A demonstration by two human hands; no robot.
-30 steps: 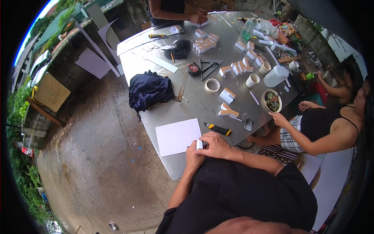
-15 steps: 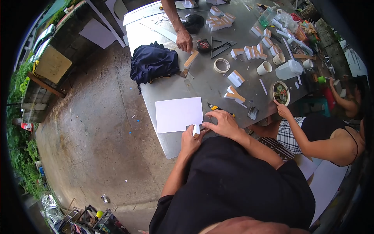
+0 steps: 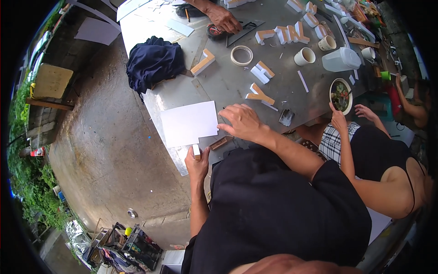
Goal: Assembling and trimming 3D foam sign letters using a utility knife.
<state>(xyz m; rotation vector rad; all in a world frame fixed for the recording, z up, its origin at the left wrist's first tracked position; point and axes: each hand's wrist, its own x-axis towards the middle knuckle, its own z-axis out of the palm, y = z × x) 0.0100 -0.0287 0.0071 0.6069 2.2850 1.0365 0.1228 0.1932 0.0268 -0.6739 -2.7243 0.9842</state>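
Note:
My left hand grips a small white block below the front edge of a white sheet on the metal table. Off that sheet's right edge, my right hand has its fingers apart, palm down, with nothing visibly in it. Just under it lies a narrow brown piece. Farther back are white-and-wood letter shapes: a Y-shaped one, another and an angled one.
A dark cloth covers the left back corner. A tape roll, cups and a jug stand behind. A co-worker's hand reaches in above. At right, another person holds a bowl.
My right hand has left the block and moved forward beside the sheet. A co-worker's arm has reached in, and the angled piece now lies near the cloth. The camera's view has shifted.

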